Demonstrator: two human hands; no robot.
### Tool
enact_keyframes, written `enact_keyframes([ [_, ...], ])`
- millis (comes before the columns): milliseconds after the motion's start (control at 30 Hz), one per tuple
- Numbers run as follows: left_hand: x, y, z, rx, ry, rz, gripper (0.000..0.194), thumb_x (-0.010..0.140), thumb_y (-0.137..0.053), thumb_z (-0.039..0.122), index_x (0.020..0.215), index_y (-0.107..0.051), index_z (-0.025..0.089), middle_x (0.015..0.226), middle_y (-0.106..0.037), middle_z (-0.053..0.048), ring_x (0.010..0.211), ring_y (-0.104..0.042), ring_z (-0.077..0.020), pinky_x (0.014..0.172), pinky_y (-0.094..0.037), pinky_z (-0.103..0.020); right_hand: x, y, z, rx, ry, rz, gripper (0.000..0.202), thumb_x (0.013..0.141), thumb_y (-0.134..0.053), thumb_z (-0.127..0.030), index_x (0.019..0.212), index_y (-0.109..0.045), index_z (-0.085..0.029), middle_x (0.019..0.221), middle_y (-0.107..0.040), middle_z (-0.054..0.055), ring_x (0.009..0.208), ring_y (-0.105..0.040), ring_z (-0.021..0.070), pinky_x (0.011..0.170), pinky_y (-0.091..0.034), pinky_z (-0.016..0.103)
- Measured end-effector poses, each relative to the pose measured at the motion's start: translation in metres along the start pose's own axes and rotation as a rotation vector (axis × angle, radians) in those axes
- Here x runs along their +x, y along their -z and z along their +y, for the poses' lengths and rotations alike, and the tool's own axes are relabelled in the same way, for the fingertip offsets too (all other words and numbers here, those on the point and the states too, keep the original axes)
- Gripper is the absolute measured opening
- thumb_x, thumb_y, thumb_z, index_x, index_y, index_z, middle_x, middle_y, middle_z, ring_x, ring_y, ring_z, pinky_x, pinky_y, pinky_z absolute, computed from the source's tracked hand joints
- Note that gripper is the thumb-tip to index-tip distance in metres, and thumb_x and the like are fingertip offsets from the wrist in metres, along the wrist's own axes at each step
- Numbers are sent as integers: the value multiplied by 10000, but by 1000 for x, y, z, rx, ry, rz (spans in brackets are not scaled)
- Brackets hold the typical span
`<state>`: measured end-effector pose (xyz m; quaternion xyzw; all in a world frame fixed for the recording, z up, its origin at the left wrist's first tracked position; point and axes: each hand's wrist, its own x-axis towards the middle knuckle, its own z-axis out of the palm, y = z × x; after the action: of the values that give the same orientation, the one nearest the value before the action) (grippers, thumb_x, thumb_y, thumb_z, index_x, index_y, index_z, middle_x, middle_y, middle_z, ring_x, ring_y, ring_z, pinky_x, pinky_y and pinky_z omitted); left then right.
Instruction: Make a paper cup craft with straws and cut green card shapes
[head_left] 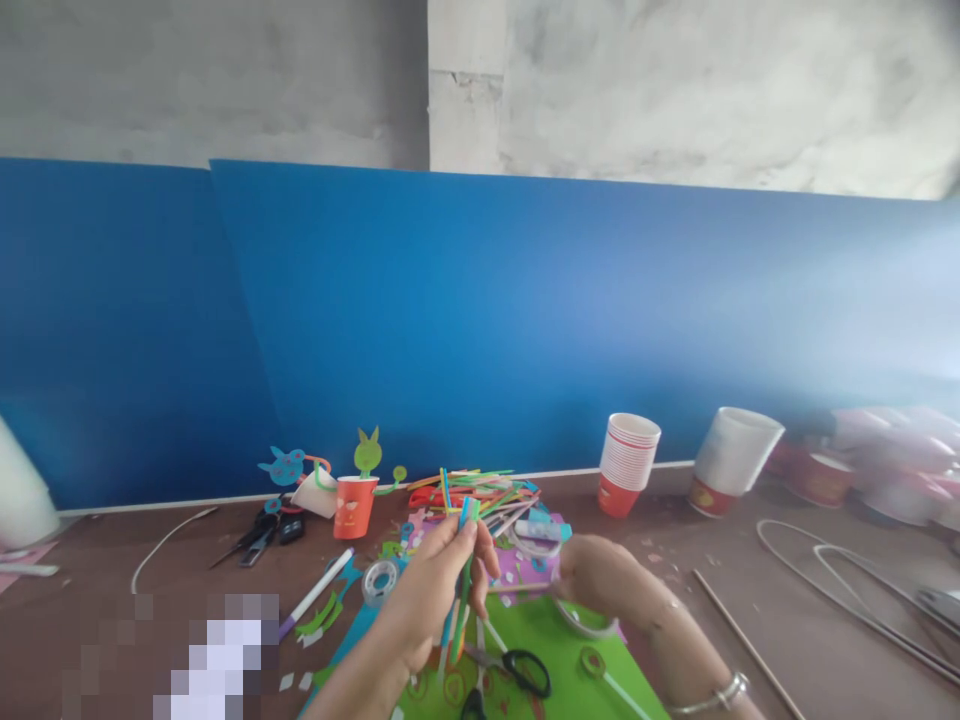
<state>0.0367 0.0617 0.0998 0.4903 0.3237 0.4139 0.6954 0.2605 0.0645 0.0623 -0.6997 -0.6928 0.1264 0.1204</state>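
Near the middle, my left hand (450, 565) is closed, with blue and green straws (466, 590) pinched between thumb and fingers; their flat-looking ends stick up above the thumb. My right hand (604, 575) is to the right, palm down and a little blurred, its fingertips mostly hidden. Close under it is a pale tape ring (589, 628); I cannot tell whether the fingers grip it. Below my hands, black-handled scissors (529, 672) lie on green paper (630, 670). A glue stick (541, 530) lies just behind the right hand.
Many coloured straws (487, 490) are heaped behind my hands. A red cup with a green paper figure (355, 508) stands left, beside a tipped cup (315, 494). Stacked paper cups (630, 460) stand right. A marker (319, 592), tape roll (380, 580) and stick (746, 640) lie about.
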Motion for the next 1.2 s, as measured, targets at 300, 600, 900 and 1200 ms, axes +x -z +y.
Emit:
enact_keyframes([
  [300,1,13,11,1,-24,30,327,789,-602,487,796,-500,177,585,-529,53,411,-406,-46,430,-347,-179,-4,-10,-9,-258,-35,-242,197,694,-559,-35,760,-719,-129,854,-734,155,821,-678,280,692,-458,327],
  [600,4,28,21,-30,-59,99,307,806,-608,460,821,-530,163,551,-372,93,406,-226,-17,377,-173,-143,-6,-4,-12,-305,-90,-185,206,711,-566,-55,812,-723,-143,918,-741,162,892,-684,306,718,-460,336],
  [900,1,43,39,-47,-132,196,286,795,-625,431,829,-523,166,542,-290,112,397,-172,-14,366,-123,-132,12,1,-66,-153,96,-17,317,821,-411,-85,770,-720,-134,779,-734,142,744,-673,234,665,-427,290],
  [1200,-5,56,54,-72,-181,227,352,721,-679,473,794,-531,162,517,-296,115,392,-168,-9,348,-134,-125,96,-45,-148,193,643,-411,229,601,-729,-128,814,-768,-204,655,-691,-51,559,-568,116,507,-403,186],
])
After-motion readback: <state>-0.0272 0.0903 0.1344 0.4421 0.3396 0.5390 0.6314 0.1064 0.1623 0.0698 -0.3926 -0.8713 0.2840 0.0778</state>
